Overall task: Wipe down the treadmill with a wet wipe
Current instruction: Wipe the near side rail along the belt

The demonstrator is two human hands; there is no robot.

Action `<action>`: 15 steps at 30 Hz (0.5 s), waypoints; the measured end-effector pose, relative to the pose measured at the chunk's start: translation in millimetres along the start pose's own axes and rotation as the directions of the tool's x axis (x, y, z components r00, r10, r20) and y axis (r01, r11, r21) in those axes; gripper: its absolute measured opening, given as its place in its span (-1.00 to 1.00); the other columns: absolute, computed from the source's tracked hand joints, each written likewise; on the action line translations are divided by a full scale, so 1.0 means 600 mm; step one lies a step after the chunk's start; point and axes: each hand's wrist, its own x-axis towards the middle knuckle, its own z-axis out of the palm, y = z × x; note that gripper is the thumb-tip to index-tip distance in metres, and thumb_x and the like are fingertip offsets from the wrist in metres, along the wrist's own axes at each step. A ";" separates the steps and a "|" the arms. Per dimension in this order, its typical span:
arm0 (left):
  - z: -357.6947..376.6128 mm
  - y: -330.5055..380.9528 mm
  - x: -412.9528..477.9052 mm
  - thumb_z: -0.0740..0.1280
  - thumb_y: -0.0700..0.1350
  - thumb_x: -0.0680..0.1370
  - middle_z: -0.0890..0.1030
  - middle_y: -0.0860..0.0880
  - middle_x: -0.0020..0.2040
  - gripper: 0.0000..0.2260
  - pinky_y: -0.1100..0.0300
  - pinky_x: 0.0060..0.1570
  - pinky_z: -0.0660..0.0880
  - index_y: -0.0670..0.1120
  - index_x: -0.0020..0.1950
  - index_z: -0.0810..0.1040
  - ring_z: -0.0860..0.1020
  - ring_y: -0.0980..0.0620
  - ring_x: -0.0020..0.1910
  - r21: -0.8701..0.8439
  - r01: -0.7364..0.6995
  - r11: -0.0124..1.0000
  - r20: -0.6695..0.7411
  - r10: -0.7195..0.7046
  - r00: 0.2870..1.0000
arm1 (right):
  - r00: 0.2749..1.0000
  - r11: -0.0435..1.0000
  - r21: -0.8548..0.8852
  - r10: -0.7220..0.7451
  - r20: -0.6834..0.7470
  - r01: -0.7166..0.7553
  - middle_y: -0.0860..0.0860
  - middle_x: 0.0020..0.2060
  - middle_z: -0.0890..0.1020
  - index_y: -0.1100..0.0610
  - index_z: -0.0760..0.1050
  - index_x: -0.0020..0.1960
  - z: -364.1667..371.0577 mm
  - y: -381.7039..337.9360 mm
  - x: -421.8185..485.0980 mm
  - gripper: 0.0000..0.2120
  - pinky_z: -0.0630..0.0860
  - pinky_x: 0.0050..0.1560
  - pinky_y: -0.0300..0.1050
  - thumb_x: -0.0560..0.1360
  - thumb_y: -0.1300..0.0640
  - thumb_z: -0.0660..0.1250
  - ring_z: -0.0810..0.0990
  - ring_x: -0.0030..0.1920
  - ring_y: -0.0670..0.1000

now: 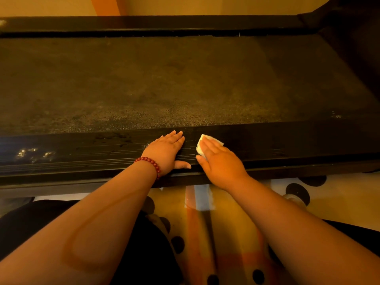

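Observation:
The treadmill's wide dusty belt (164,79) fills the upper view, with a black ribbed side rail (82,153) along its near edge. My left hand (167,152), a red bead bracelet on its wrist, rests flat on the rail with fingers straight. Just to its right, my right hand (218,161) presses a folded white wet wipe (207,139) flat against the rail with straight fingers. Part of the wipe is hidden under my fingers.
The far rail (144,23) runs along the back by a yellow wall. A dark upright part of the treadmill (353,48) rises at the right. Below the near rail lies a patterned mat (205,233) with black dots and stripes. Dusty smudges mark the rail's left end (35,154).

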 end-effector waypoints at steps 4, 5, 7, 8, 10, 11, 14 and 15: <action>0.002 0.001 -0.003 0.20 0.30 0.51 -0.10 -0.02 0.58 -0.18 0.06 0.49 -0.08 -0.09 0.57 -0.08 -0.12 0.01 0.55 0.002 0.000 1.000 0.003 0.000 1.000 | 0.999 0.999 -0.004 0.048 0.002 -0.048 -0.01 0.56 0.07 0.06 0.03 0.57 -0.008 0.044 -0.012 -0.45 0.14 0.45 -0.06 0.65 -0.13 -0.04 0.05 0.54 -0.01; 0.002 0.002 -0.004 0.19 0.30 0.52 -0.11 -0.02 0.58 -0.19 0.06 0.49 -0.08 -0.09 0.57 -0.08 -0.12 0.01 0.55 0.001 -0.001 1.000 0.002 0.001 1.000 | 0.993 0.993 0.018 0.120 0.001 -0.120 0.00 0.56 0.08 0.07 0.03 0.57 -0.012 0.052 -0.009 -0.45 0.15 0.45 -0.05 0.65 -0.13 -0.04 0.07 0.54 0.01; 0.003 0.004 -0.007 0.18 0.28 0.53 -0.11 -0.02 0.58 -0.21 0.06 0.49 -0.09 -0.08 0.57 -0.08 -0.12 0.01 0.55 -0.006 0.002 1.000 0.001 -0.002 1.000 | 0.977 0.976 0.047 0.211 -0.012 -0.211 0.02 0.56 0.08 0.08 0.02 0.57 -0.013 0.051 -0.003 -0.44 0.14 0.46 -0.02 0.65 -0.14 -0.05 0.07 0.54 0.03; 0.003 0.006 -0.008 0.18 0.28 0.53 -0.11 -0.02 0.58 -0.21 0.06 0.49 -0.09 -0.08 0.57 -0.08 -0.12 0.01 0.55 -0.010 0.005 1.000 0.001 -0.005 1.000 | 0.979 0.978 0.050 0.202 -0.024 -0.200 0.02 0.56 0.08 0.09 0.02 0.57 -0.009 0.040 -0.003 -0.42 0.12 0.46 -0.03 0.64 -0.15 -0.05 0.06 0.54 0.03; 0.003 0.008 -0.009 0.18 0.27 0.54 -0.11 -0.02 0.58 -0.22 0.07 0.49 -0.09 -0.08 0.57 -0.08 -0.12 0.01 0.55 -0.012 0.010 1.000 -0.001 -0.010 1.000 | 0.998 0.997 0.031 0.066 -0.010 -0.066 0.01 0.56 0.07 0.09 0.01 0.57 0.002 0.018 -0.014 -0.41 0.09 0.47 -0.07 0.64 -0.16 -0.02 0.03 0.54 0.00; 0.002 0.009 -0.010 0.18 0.27 0.54 -0.10 -0.02 0.58 -0.23 0.07 0.49 -0.08 -0.08 0.57 -0.08 -0.11 0.01 0.55 -0.012 0.012 1.000 0.000 -0.012 1.000 | 1.000 1.000 0.009 -0.008 0.009 0.008 0.00 0.56 0.06 0.08 0.00 0.57 0.004 0.012 -0.022 -0.41 0.08 0.47 -0.09 0.64 -0.16 -0.01 0.02 0.54 -0.03; 0.004 0.011 -0.013 0.18 0.26 0.55 -0.10 -0.02 0.58 -0.24 0.07 0.49 -0.08 -0.08 0.57 -0.07 -0.10 0.01 0.55 -0.009 0.018 1.000 -0.006 -0.018 1.000 | 0.999 0.998 -0.029 -0.046 0.027 0.047 -0.01 0.56 0.07 0.06 0.02 0.57 -0.009 0.035 -0.034 -0.42 0.12 0.45 -0.08 0.64 -0.16 0.01 0.04 0.54 -0.03; 0.005 0.011 -0.012 0.18 0.25 0.55 -0.09 -0.02 0.58 -0.25 0.08 0.49 -0.07 -0.08 0.57 -0.07 -0.10 0.01 0.55 -0.009 0.018 1.000 -0.005 -0.018 1.000 | 1.000 1.000 -0.029 0.001 0.010 -0.001 0.00 0.56 0.09 0.07 0.04 0.57 -0.013 0.047 -0.033 -0.43 0.15 0.44 -0.07 0.64 -0.15 0.00 0.07 0.54 -0.01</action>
